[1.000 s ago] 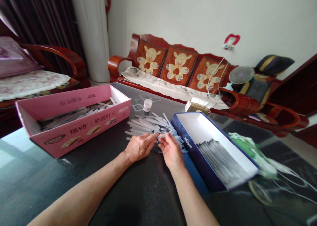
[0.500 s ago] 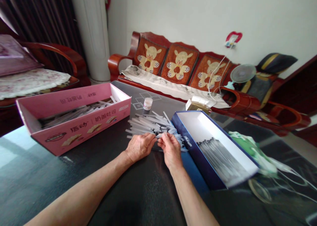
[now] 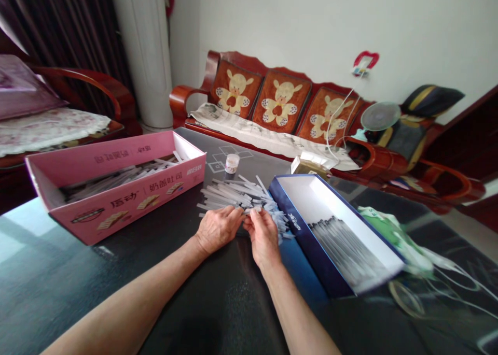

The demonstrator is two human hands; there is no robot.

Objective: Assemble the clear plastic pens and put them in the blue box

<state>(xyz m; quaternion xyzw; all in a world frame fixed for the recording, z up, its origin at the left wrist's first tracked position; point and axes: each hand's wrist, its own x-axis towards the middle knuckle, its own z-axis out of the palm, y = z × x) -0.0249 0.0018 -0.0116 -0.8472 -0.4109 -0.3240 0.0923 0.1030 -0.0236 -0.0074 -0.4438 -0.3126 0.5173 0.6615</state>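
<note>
A loose pile of thin clear plastic tubes [image 3: 233, 194] lies on the dark glass table [image 3: 218, 303]. Both my hands rest at the near edge of that pile. My left hand [image 3: 216, 229] has its fingers curled and pinched on one small tube. My right hand [image 3: 264, 237] meets it fingertip to fingertip, pinching the same small piece. To the right stands an open blue box [image 3: 288, 210] with a white inside, holding a row of dark-tipped tubes [image 3: 346, 251]. To the left stands a long pink carton [image 3: 128, 199] filled with more tubes.
A small white-capped jar [image 3: 232, 164] stands behind the pile, a small tan box [image 3: 311, 166] beyond the blue box. A green and white bag [image 3: 392, 238] and white cables [image 3: 439, 287] lie at the right. A red wooden sofa [image 3: 280, 111] runs along the table's far side.
My hands have shifted slightly nearer and leftward along the pile's edge, fingertips still together. The boxes have not moved.
</note>
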